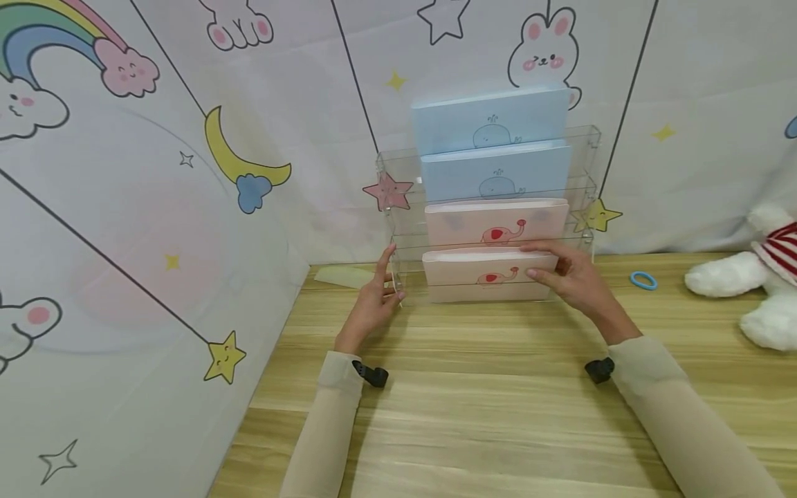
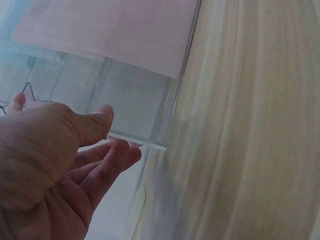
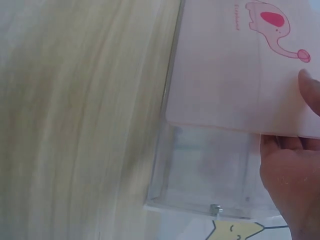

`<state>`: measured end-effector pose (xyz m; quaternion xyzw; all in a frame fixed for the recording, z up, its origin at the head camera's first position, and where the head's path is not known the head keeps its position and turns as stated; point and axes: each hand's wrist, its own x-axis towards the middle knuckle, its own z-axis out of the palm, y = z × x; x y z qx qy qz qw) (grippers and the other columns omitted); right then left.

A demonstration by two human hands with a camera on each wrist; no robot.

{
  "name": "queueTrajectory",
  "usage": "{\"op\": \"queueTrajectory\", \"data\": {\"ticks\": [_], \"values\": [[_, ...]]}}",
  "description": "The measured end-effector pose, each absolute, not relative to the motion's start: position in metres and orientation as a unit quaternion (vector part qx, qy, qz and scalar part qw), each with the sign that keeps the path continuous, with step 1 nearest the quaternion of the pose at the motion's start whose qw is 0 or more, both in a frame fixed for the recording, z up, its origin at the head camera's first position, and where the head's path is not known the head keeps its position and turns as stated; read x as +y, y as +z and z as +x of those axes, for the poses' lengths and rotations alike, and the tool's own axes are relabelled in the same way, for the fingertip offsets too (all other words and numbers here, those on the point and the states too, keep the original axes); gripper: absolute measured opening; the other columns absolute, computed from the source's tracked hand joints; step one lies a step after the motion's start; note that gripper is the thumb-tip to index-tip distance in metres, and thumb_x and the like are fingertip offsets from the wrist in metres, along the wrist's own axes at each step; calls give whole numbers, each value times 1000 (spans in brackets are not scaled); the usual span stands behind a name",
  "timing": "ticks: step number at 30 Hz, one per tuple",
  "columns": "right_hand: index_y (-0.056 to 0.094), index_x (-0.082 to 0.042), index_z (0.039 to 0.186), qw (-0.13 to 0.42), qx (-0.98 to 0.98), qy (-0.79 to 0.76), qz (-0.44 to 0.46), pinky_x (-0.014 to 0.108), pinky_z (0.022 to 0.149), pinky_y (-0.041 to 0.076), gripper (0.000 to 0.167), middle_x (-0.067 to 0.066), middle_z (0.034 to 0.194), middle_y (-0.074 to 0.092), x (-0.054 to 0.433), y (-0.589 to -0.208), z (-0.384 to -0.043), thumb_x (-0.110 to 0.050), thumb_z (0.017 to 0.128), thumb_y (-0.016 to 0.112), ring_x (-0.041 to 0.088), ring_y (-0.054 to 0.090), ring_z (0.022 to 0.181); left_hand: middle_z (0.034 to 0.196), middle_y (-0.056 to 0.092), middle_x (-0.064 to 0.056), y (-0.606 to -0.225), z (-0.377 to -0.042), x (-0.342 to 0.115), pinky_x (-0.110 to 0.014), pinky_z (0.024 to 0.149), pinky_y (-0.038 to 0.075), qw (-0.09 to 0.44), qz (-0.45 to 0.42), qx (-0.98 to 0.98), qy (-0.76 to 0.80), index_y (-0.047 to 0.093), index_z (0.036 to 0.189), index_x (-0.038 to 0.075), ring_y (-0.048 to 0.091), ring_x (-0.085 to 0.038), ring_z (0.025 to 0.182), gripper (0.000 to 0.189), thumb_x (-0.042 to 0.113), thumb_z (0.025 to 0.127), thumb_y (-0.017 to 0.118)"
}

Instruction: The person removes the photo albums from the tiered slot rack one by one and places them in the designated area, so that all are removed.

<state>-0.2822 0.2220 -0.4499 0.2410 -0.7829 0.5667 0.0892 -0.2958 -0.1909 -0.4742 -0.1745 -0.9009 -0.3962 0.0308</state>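
Observation:
A clear acrylic tiered rack stands against the wall, holding upright notebooks in steps. The front pink notebook has a red elephant on its cover; behind it are another pink elephant notebook, a blue whale notebook and a second blue one in the rearmost step. My left hand grips the rack's lower left side edge, thumb and fingers on either side of the panel. With its thumb in front and fingers behind, my right hand pinches the front pink notebook near its upper right corner.
Right of the rack, a blue ring lies on the wooden table. A white plush toy sits at the far right. A pale yellow flat piece lies behind the left hand. A patterned cloth wall closes the back and left.

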Motion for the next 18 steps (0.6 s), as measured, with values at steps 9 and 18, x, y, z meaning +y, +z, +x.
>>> {"op": "queueTrajectory", "data": {"ticks": [9,18], "values": [[70,1,137,115,-768,586,231,15,77,53,36,-29,134,67,217,-453,-282,1,101,71,-5,68,102,149,55,-40,-474,-295,-190,-51,103,60,27,-173,-899,-401,1,169,53,69,-47,130,106,6,104,70],[77,-3,128,151,-770,591,186,29,47,32,31,-31,118,72,211,-453,-282,-1,97,77,7,41,53,149,55,-39,-474,-295,-191,-52,103,60,28,-175,-899,-401,1,169,54,71,-46,128,107,5,103,70]]}}
